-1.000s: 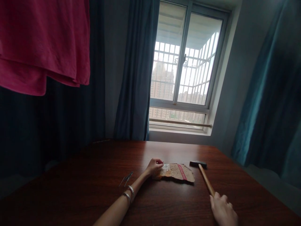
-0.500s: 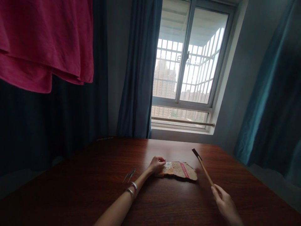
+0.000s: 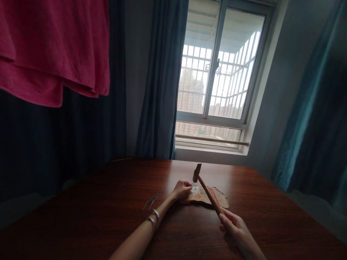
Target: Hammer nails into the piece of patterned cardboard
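Note:
My left hand [image 3: 182,190] rests at the left end of a flat, patterned board [image 3: 222,199] with dark dots, a white-orange patch and a pink band. Its fingers are pinched on a thin, short piece, apparently a nail [image 3: 191,185], standing up over the board. My right hand [image 3: 233,227] grips the wooden handle of a hammer [image 3: 207,189]. The hammer's dark head is raised just above and right of my left fingertips, apart from them. Several thin metal nails [image 3: 150,201] lie in a small pile on the table, left of my left wrist.
The brown wooden table [image 3: 108,216] spreads under both hands. Behind it are a barred window [image 3: 225,72] and blue curtains [image 3: 159,83]. A pink cloth [image 3: 54,54] hangs at the upper left.
My right hand has swung the hammer to the left, bringing its head from beyond the board's right end to near my left fingers. My left hand keeps its pinch in place.

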Demonstrator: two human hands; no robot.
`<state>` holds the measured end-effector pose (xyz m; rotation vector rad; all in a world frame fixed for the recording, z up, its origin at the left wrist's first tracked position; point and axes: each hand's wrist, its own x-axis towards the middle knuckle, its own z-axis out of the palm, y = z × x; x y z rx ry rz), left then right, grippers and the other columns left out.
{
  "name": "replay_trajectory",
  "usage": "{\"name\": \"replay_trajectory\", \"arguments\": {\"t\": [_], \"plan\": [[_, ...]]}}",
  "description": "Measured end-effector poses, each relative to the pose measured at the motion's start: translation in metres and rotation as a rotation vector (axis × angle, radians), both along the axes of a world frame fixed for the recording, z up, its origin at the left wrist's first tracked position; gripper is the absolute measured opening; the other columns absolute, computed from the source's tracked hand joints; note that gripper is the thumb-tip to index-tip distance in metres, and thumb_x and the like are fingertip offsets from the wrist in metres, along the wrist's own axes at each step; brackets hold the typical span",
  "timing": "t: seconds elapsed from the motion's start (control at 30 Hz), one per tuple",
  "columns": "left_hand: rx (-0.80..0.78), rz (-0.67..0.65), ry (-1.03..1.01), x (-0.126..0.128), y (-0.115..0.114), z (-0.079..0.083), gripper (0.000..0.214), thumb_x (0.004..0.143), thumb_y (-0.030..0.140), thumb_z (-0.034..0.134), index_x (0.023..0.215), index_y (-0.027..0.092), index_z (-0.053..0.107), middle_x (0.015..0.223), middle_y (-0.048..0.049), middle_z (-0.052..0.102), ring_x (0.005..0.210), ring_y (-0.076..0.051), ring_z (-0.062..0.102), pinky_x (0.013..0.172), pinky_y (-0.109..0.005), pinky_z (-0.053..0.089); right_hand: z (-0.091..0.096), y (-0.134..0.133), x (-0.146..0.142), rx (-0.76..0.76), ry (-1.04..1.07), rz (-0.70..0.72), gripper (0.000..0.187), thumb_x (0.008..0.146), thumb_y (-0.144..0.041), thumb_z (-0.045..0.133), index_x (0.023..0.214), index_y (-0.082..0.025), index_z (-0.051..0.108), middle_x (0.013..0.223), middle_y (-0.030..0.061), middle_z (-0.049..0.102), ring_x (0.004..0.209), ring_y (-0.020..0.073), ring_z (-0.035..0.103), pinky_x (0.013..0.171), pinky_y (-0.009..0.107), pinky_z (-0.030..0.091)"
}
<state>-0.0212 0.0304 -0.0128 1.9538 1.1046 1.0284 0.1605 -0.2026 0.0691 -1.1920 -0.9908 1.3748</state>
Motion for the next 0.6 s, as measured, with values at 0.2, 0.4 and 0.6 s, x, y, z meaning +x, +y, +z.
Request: {"name": "replay_trajectory", "arguments": {"t": [0.2,0.4,0.6], "plan": [[-0.001,-0.019,-0.006,0.0,0.003,-0.004,0.027,0.065,0.033,0.057,0.077,0.012,0.07,0.075,-0.0051,0.069,0.074,-0.018,0.061,0.069,-0.025,0.044,-0.015,0.008,-0.006,0.059,-0.019,-0.015,0.062,0.064,-0.055,0.063,0.112,-0.018,0.051,0.047,-0.0096,0.038,0.029,-0.0007,0.022,0.028,0.012,0.013],[0.003,-0.014,0.0,0.0,0.001,-0.003,0.027,0.066,0.033,0.057,0.077,0.012,0.069,0.075,-0.0054,0.068,0.074,-0.018,0.061,0.068,-0.025,0.044,-0.017,0.009,-0.01,0.116,-0.029,-0.031,0.064,0.065,-0.055,0.062,0.114,-0.015,0.051,0.047,-0.0097,0.035,0.033,0.0006,0.024,0.031,0.012,0.014],[0.005,-0.029,-0.013,0.001,0.003,-0.005,0.026,0.065,0.033,0.058,0.075,0.011,0.069,0.074,-0.0054,0.068,0.072,-0.017,0.06,0.067,-0.024,0.043,-0.015,0.007,-0.011,0.105,-0.056,0.003,0.064,0.065,-0.056,0.062,0.111,-0.013,0.053,0.049,-0.0085,0.035,0.034,0.001,0.025,0.031,0.014,0.014]]}}
